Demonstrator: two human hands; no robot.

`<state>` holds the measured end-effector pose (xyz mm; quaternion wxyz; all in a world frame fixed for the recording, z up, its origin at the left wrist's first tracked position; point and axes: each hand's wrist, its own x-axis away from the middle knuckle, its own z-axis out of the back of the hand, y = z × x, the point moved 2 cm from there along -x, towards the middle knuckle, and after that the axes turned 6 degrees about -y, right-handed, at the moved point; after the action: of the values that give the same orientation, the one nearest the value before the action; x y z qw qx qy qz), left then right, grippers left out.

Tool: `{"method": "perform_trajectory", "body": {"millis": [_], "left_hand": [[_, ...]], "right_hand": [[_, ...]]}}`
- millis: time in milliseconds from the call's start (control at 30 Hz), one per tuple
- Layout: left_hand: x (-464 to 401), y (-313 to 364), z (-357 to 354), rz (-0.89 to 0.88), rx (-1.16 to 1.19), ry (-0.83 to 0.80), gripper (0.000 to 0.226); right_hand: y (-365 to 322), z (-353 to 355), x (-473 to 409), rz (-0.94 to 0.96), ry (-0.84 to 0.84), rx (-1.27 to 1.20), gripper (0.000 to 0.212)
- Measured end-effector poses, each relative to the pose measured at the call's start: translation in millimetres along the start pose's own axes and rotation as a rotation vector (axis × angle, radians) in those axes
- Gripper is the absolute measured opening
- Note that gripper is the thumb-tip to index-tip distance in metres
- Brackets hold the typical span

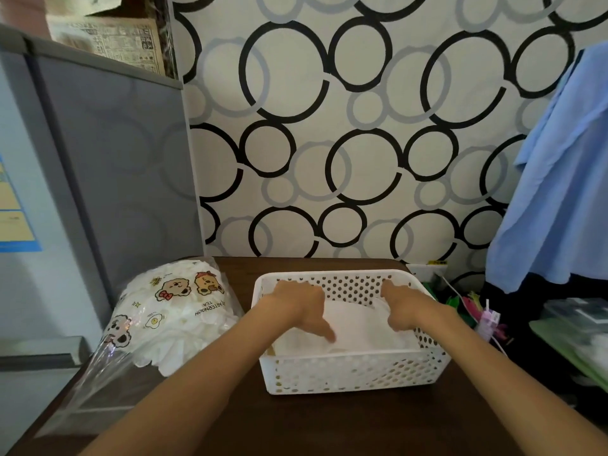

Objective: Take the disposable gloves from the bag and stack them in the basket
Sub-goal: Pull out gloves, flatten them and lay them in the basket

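A white perforated basket (348,373) stands on the dark wooden table, slightly right of centre. Translucent white disposable gloves (358,327) lie flat inside it. Both my hands reach into the basket and press down on the gloves: my left hand (301,306) at the left side with its thumb pointing toward me, my right hand (403,306) at the right side. Their fingertips point to the basket's far wall and are partly hidden. To the left lies a clear plastic bag (171,311) printed with cartoon bears, bulging with more white gloves, its open mouth toward me.
A grey cabinet (108,166) stands at the left behind the bag. The wall with a circle pattern closes the back. At the right hangs a blue cloth (559,179), with small colourful items (473,311) and a green surface (572,347) beside the table edge.
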<state>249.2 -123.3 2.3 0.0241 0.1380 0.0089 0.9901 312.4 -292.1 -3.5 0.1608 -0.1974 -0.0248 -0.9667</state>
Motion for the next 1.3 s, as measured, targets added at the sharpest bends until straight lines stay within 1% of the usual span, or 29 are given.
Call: {"method": "perform_trajectory", "body": {"millis": [33, 67, 133, 200, 267, 367, 433, 467, 500, 533, 567, 600, 633, 667, 700, 767, 833, 933, 1033, 1133, 1200, 1233, 1300], "left_hand": [[-0.2, -1.0, -3.1, 0.017, -0.023, -0.075, 0.043], [-0.5, -2.8, -4.5, 0.026, -0.029, -0.11, 0.039], [-0.3, -7.2, -4.0, 0.038, -0.021, -0.127, 0.03], [2.0, -13.6, -0.2, 0.058, -0.033, -0.122, 0.027], [7.3, -19.7, 6.9, 0.083, -0.106, -0.075, 0.028], [17.2, -23.7, 14.9, 0.096, -0.239, 0.091, 0.025], [19.2, -23.8, 16.5, 0.058, -0.244, 0.192, 0.021], [18.7, -23.4, 16.3, 0.017, -0.207, 0.204, 0.021], [17.9, -23.0, 15.4, -0.032, -0.148, 0.177, 0.022], [15.9, -22.7, 12.6, -0.069, -0.086, 0.111, 0.026], [14.0, -21.5, 9.0, -0.088, -0.037, 0.027, 0.035], [11.9, -20.3, 3.5, -0.085, -0.008, -0.061, 0.049], [10.2, -19.2, -2.4, -0.071, -0.001, -0.131, 0.062], [8.4, -19.0, -8.2, -0.055, -0.021, -0.183, 0.072], [7.2, -19.4, -14.2, -0.047, -0.055, -0.226, 0.077], [6.3, -20.9, -23.8, -0.032, -0.129, -0.302, 0.075], [5.4, -21.5, -29.2, -0.015, -0.164, -0.335, 0.071], [1.4, -19.1, -30.2, 0.019, -0.157, -0.351, 0.072], [-1.0, -15.7, -25.7, 0.071, -0.176, -0.336, 0.069], [-0.3, -14.0, -18.7, 0.064, -0.323, -0.248, 0.067], [5.2, -15.8, -10.2, 0.04, -0.334, -0.158, 0.073], [13.2, -18.0, -2.7, 0.027, -0.268, -0.093, 0.075], [42.6, -28.4, 14.6, -0.004, -0.042, 0.073, 0.069]], "right_hand": [[-0.8, -1.9, -0.2, 0.0, 0.013, 0.012, 0.075], [-0.8, -3.9, -0.8, 0.002, 0.03, 0.025, 0.075], [1.5, -6.6, -2.5, -0.003, 0.058, 0.042, 0.077], [4.5, -7.8, -3.2, -0.008, 0.089, 0.06, 0.077], [5.4, -8.0, -2.0, -0.012, 0.132, 0.086, 0.075], [1.7, -6.3, 6.1, 0.021, 0.243, 0.138, 0.068], [-3.0, 0.9, 14.0, 0.106, 0.39, 0.123, 0.053], [-6.6, 4.3, 17.1, 0.172, 0.417, 0.073, 0.044], [-11.5, 6.6, 17.4, 0.249, 0.37, 0.0, 0.038], [-17.4, 6.4, 15.7, 0.321, 0.245, -0.065, 0.036], [-24.2, 4.0, 14.4, 0.382, 0.082, -0.087, 0.038], [-30.7, -0.3, 12.1, 0.412, -0.068, -0.076, 0.047], [-34.5, -4.1, 7.8, 0.393, -0.162, -0.046, 0.06], [-35.5, -6.4, 2.4, 0.34, -0.207, -0.006, 0.072], [-33.3, -8.8, -3.5, 0.279, -0.226, 0.035, 0.081], [-25.7, -14.3, -13.4, 0.176, -0.262, 0.11, 0.09], [-18.9, -20.0, -21.3, 0.122, -0.291, 0.12, 0.097], [-16.9, -20.3, -26.7, 0.139, -0.293, 0.116, 0.101], [-15.6, -14.0, -28.4, 0.165, -0.289, 0.086, 0.098], [-12.6, -6.7, -27.9, 0.18, -0.294, 0.036, 0.094], [-14.3, -1.0, -20.9, 0.209, -0.265, -0.001, 0.087], [-16.0, 2.8, -15.0, 0.231, -0.215, -0.028, 0.08], [-22.3, 9.9, 1.8, 0.288, -0.057, -0.101, 0.062]]}}
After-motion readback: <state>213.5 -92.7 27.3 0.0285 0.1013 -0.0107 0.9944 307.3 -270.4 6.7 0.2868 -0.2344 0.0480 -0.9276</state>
